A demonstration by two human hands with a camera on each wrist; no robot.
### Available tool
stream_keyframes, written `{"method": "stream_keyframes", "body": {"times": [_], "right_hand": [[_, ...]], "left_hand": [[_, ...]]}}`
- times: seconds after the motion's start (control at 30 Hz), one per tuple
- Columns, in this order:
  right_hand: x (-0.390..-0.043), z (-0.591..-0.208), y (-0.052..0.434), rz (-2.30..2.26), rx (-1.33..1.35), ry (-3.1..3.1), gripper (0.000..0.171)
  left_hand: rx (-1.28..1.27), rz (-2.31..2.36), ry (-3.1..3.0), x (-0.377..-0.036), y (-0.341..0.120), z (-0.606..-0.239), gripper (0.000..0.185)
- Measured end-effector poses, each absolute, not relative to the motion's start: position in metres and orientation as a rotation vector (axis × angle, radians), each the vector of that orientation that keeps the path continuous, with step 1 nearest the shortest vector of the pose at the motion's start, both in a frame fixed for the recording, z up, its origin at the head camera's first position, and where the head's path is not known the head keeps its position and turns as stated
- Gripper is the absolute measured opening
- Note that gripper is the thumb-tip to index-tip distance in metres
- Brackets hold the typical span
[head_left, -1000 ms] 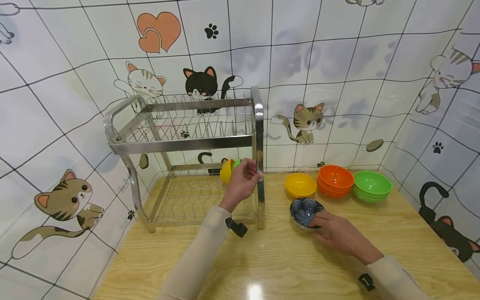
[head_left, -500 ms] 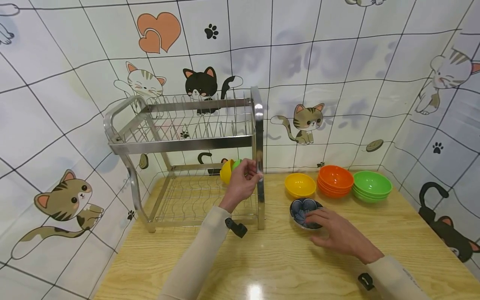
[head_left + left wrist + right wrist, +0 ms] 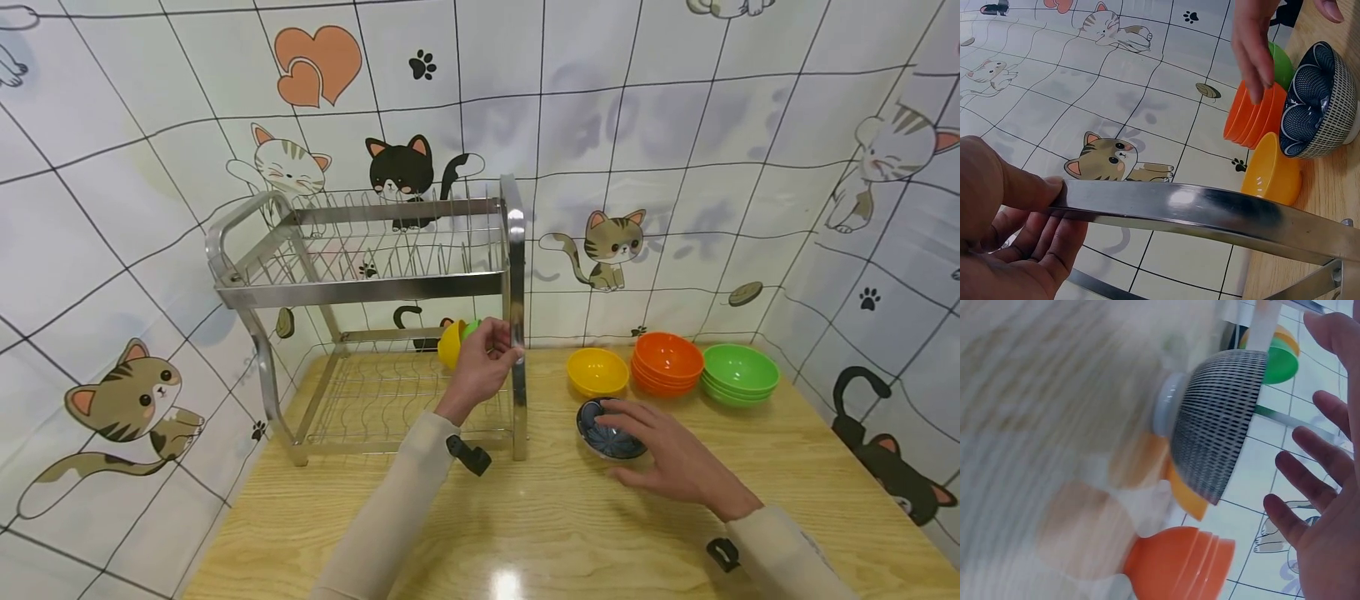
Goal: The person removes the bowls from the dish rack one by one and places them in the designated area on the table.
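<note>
The right hand (image 3: 667, 458) has slid forward over the dark blue patterned bowl (image 3: 609, 429) since a second ago, when it lay at the bowl's near rim. Its grip is now spread open, fingers straight above the bowl; the right wrist view shows them apart from the bowl's striped wall (image 3: 1216, 425), holding nothing. The bowl sits on the wooden worktop (image 3: 570, 533), just in front of the yellow bowl (image 3: 597, 371) and beside the rack's front post. The left hand (image 3: 480, 371) has not moved: thumb and fingers curl around that steel post of the dish rack (image 3: 360, 292), steadying it. I judge the right hand is resetting for a fresh grasp of the bowl
</note>
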State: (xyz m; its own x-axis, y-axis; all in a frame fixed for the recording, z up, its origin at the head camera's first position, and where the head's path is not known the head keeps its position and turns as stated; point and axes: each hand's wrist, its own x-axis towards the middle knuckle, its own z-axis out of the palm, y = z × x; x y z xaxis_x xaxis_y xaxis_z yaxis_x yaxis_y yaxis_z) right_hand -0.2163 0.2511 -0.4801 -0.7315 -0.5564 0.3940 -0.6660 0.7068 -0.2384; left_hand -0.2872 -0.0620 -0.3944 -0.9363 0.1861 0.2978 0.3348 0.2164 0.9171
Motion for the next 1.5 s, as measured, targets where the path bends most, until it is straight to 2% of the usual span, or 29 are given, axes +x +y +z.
{"method": "stream_keyframes", "body": {"times": [0.23,0.67,0.87,1.23,1.5], "right_hand": [[-0.22,-0.467,0.243,0.568,0.923,-2.598,0.083],[-0.23,-0.442,0.225,0.79,0.852,-2.611,0.086],[-0.236,-0.435,0.215,0.954,0.785,-2.641,0.087],[-0.246,-0.417,0.188,1.155,0.688,-2.596,0.081],[-0.256,-0.411,0.166,1.392,0.656,-2.517,0.072]], "left_hand": [[-0.499,-1.819,-2.361,-0.287,-0.063,-0.395,0.023],[-0.513,-1.838,-2.357,-0.288,-0.066,-0.396,0.025],[-0.514,-1.827,-2.378,-0.286,-0.068,-0.397,0.032],[-0.552,-1.768,-2.392,-0.285,-0.089,-0.403,0.046],[-0.441,-1.749,-2.377,-0.292,-0.107,-0.411,0.055]]}}
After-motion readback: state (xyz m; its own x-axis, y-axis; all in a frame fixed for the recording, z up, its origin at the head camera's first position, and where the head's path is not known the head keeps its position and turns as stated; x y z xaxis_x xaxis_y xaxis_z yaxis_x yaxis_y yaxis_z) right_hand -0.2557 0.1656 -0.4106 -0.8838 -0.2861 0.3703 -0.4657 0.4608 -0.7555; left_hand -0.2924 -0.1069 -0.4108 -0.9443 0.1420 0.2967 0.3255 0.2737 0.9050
